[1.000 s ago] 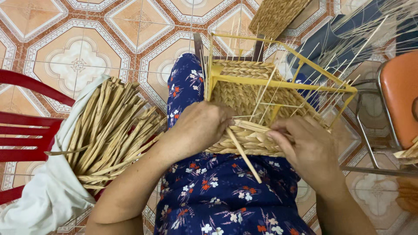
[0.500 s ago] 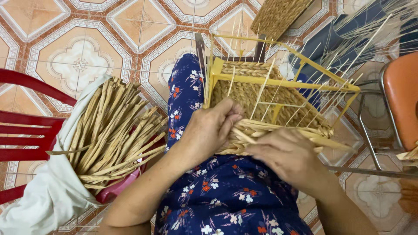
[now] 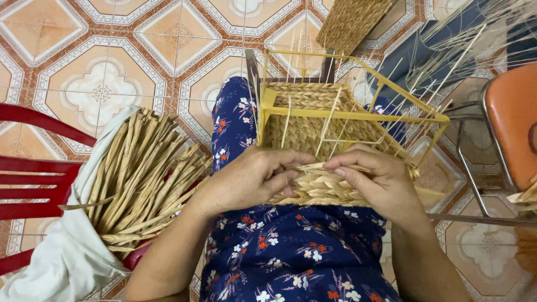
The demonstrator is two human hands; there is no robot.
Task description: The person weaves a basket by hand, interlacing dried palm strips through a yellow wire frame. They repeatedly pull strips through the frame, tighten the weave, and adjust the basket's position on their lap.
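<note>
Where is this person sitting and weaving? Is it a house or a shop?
Probably a home or small craft workroom, though I cannot be sure. The floor has patterned tiles, a red plastic chair holds a bundle of dried straw strips, and both hands work a half-woven basket on the person's lap.

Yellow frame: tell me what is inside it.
Inside the yellow frame a woven straw panel and thin upright sticks show. Its near lower part is covered by the left hand and right hand.
</note>
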